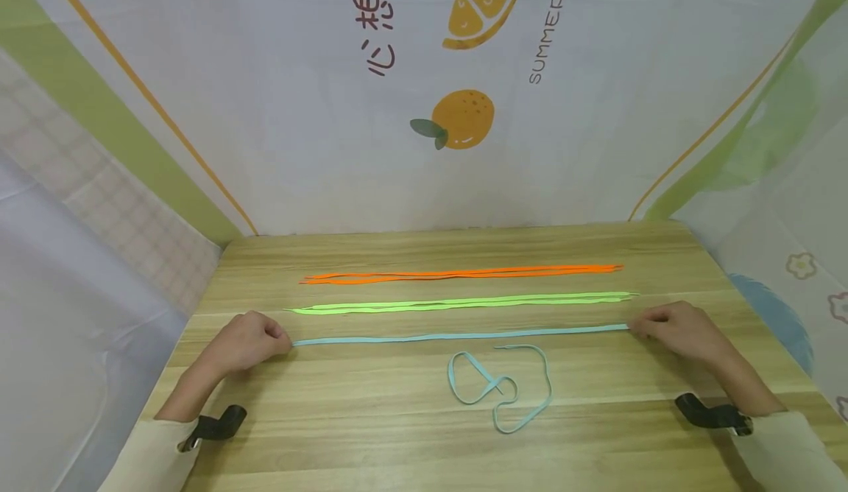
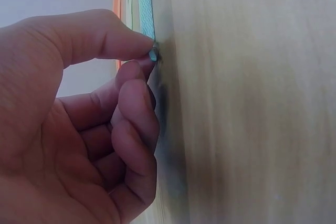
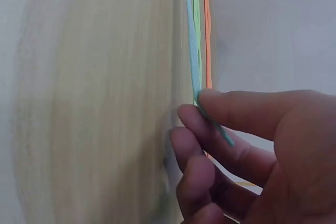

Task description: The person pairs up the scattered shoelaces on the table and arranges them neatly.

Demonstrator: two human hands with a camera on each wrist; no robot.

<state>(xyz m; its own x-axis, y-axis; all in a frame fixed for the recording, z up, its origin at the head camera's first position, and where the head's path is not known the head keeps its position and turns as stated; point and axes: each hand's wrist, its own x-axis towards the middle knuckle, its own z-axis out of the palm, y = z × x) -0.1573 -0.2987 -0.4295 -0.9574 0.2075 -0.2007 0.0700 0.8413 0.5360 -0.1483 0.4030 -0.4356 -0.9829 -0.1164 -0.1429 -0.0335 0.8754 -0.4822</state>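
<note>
A light blue shoelace runs nearly straight across the table between the two hands. My left hand pinches its left end between thumb and forefinger; in the left wrist view the lace tip shows at the fingertips. At the other end my right hand pinches the lace, and a short tail sticks out past the fingers in the right wrist view. A second light blue shoelace lies loosely looped nearer the front. Beyond the held lace lie green shoelaces and, farther back, orange shoelaces, both laid out lengthwise.
The wooden table ends at the back against a white printed cloth. More cloth hangs at the left and right sides. Black wrist mounts sit near the cuffs of the light sleeves.
</note>
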